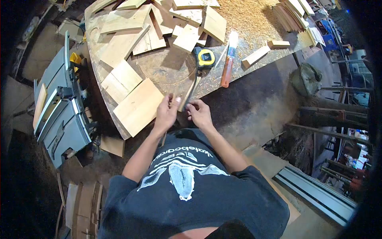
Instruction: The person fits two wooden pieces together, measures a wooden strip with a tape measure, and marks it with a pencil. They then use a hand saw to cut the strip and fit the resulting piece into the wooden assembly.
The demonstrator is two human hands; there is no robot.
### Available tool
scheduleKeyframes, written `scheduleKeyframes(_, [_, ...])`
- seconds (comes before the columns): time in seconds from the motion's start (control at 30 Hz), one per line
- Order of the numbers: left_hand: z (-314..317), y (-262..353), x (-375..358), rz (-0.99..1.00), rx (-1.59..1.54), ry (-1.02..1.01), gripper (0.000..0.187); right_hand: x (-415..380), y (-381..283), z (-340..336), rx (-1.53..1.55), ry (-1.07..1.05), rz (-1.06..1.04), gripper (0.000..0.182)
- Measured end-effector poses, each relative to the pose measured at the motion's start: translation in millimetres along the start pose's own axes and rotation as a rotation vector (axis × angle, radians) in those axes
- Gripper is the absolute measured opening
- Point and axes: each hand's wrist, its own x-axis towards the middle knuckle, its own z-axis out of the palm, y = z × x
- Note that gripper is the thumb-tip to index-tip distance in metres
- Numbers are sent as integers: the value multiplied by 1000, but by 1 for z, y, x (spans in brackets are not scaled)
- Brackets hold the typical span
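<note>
My left hand is closed at the table's near edge, its thumb and fingers pressed together. Facing it, my right hand has curled fingers, the tips meeting in a pinch. A narrow dark strip with a paler lower end slants down from the table between both hands, close to the fingertips. I cannot tell what either hand grips. Beyond the strip lies a yellow and black tape measure. A brush with an orange handle rests to its right. Left of my left hand is a flat pale board.
Several wood offcuts pile up on the worktable, with sawdust behind. Two small blocks sit near the right edge. A grey machine stands left. A metal rail lies at lower right.
</note>
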Motion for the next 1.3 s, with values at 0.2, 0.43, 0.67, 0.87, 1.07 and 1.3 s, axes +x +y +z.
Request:
scheduleKeyframes(0.2, [-2,-2,-1,-144,-377,104,40,-3,-24,-28,194,-285,100,25])
scheduleKeyframes(0.43, [49,27,-12,164,900,221,36,20,-4,-51,198,-412,80,24])
scheduleKeyframes(0.67, [64,39,-20,-89,376,-17,36,26,-13,-70,361,-515,109,25])
scheduleKeyframes(0.87, [56,41,-41,-142,-209,121,48,22,-32,-107,429,-417,3,22])
scheduleKeyframes(1.07, [3,49,-51,-12,-888,178,52,-2,-85,-145,235,-144,-502,38])
scheduleKeyframes(1.3, [42,75,-28,-88,-921,-118,42,-33,-123,-50,383,-445,-433,39])
